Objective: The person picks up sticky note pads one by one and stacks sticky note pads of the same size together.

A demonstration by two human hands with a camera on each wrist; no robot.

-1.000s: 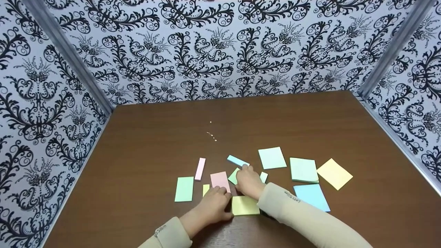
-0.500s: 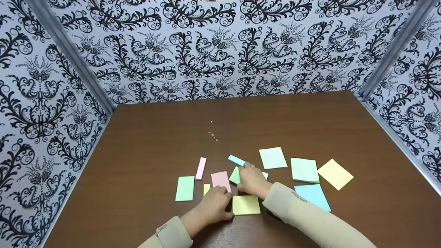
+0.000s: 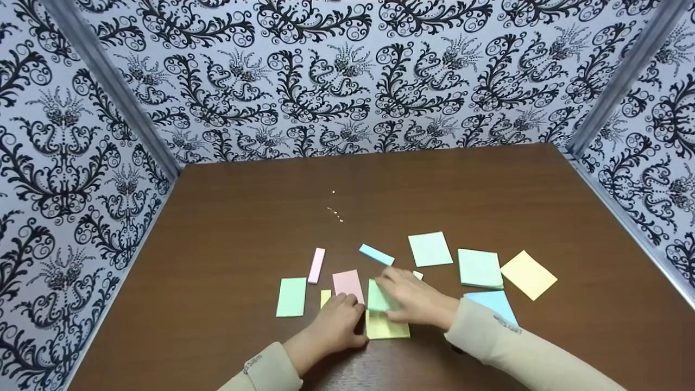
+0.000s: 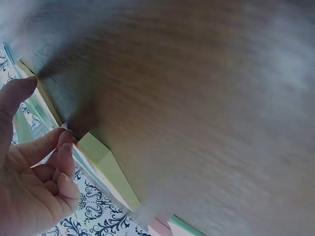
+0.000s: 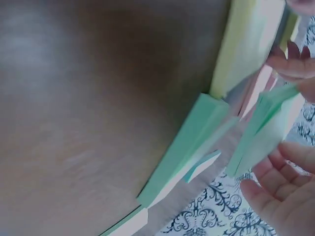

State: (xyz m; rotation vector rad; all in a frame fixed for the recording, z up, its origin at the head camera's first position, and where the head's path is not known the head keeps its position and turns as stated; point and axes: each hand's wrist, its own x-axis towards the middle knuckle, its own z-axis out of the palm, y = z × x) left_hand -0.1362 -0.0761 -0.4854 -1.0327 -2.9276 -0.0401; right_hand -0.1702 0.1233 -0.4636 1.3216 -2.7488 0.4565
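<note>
My right hand (image 3: 417, 297) holds a small green sticky note pad (image 3: 378, 297) between thumb and fingers. In the right wrist view, that green pad (image 5: 263, 132) is off the table and its sheets fan slightly apart. It overlaps the far edge of a yellow sticky note pad (image 3: 386, 329) in the head view. My left hand (image 3: 337, 323) grips the yellow pad's left side, thumb at the near corner, curled fingers at the far one. Just beyond those fingers lies a pink pad (image 3: 347, 285). The left wrist view shows the thumb at the yellow pad's edge (image 4: 47, 101).
Left of the hands lie a green pad (image 3: 291, 297), a narrow pink pad (image 3: 316, 266) and a narrow yellow pad (image 3: 325, 297). A narrow blue pad (image 3: 376, 254) sits beyond. To the right are pale green pads (image 3: 430, 248), a yellow square (image 3: 529, 275) and a blue square (image 3: 495, 303).
My right hand has drawn the green pad toward me, from near the narrow blue pad to the yellow pad's far edge, turning it straighter. The left hand stays in place.
</note>
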